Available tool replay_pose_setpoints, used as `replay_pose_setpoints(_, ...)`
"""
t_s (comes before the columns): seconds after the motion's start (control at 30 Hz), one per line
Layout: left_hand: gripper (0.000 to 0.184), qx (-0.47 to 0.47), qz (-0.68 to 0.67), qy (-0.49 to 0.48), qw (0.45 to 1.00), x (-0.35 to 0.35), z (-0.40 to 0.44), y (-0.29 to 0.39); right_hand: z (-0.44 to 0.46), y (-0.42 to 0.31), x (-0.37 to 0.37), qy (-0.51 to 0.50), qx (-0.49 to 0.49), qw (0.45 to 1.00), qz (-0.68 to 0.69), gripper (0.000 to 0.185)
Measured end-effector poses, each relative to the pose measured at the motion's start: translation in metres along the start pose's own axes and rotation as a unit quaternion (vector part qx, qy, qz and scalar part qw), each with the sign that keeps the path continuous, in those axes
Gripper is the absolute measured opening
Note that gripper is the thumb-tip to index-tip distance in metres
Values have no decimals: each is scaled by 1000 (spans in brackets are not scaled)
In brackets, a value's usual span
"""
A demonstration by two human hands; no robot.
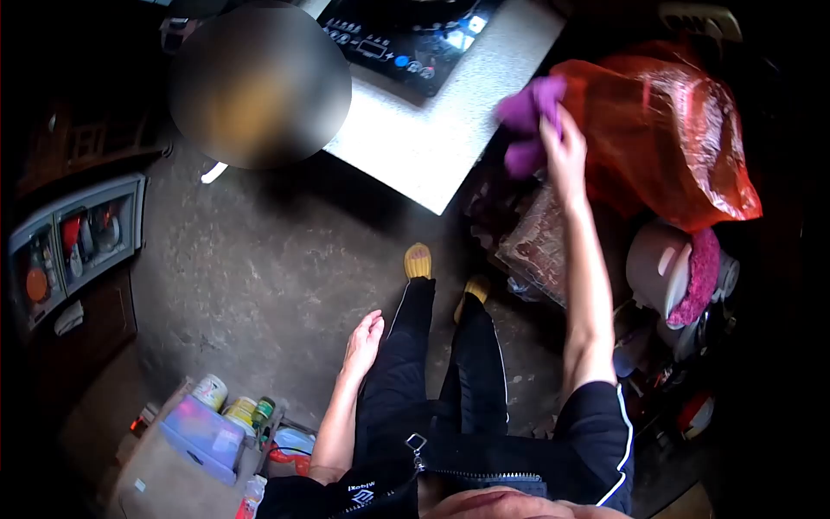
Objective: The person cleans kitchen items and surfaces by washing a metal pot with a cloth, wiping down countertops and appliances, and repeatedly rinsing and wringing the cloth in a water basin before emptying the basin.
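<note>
A purple cloth (529, 108) hangs from my right hand (567, 154), whose fingers are closed on it. That hand is stretched forward, between the corner of the white table (424, 164) and a red plastic bag (670, 130). The cloth overlaps the bag's left edge in this view; whether they touch I cannot tell. My left hand (363, 342) hangs low beside my thigh, holding nothing, with its fingers loosely stretched out.
A black induction cooktop (393, 52) sits on the table. Several containers stand at lower left around a purple-lidded box (203, 428). A glass-fronted cabinet (78, 233) is at left. On the right are a white pot-like appliance (657, 268) and a pink fuzzy cloth (699, 277).
</note>
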State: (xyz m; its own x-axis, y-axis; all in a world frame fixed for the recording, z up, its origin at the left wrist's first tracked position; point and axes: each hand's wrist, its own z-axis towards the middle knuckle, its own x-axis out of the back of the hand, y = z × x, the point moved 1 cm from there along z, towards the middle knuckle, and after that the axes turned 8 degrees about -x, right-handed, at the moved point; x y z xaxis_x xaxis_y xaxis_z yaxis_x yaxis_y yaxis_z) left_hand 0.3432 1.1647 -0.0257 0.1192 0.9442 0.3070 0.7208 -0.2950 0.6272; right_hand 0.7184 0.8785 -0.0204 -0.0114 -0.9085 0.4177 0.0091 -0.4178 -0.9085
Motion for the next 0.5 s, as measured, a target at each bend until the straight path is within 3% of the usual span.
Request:
replay_pose_setpoints(0.03, 38, 16, 2, 13, 1000, 3, -4, -3, 38, -22, -8, 0, 14, 997, -70, 35)
replay_pose_setpoints(0.1, 38, 43, 3, 42, 998, 5, -9, -9, 119, -2, -35, 57, 139, 966, -209, 41)
replay_pose_setpoints(0.17, 37, 54, 5, 40, 998, 2, -13, -25, 169, 36, -65, -6, 60, 952, -301, 50)
replay_pose_setpoints(0.23, 37, 62, 30, 25, 997, 2, -20, -32, 155, 60, -90, 7, 77, 870, -487, 48)
replay_pose_setpoints(0.3, 38, 50, -4, 41, 998, 8, -19, -38, 115, 59, -110, 76, 204, 855, -471, 41)
replay_pose_setpoints(0.33, 38, 38, -16, 57, 998, 10, -15, -41, 89, 42, -118, 55, 202, 873, -441, 42)
replay_pose_setpoints(0.37, 38, 28, -30, 67, 997, 9, -14, -43, 56, 47, -131, 93, 270, 872, -397, 38)
replay_pose_setpoints(0.43, 37, 29, -82, 69, 994, 16, -4, -49, -24, 22, -158, 1, 243, 902, -358, 36)
replay_pose_setpoints(0.47, 39, 18, -86, 69, 994, 19, 0, -54, -60, -3, -172, -168, 155, 920, -319, 36)
replay_pose_setpoints(0.5, 41, 7, -90, 71, 993, 23, 3, -55, -103, 11, -200, -154, 212, 926, -271, 36)
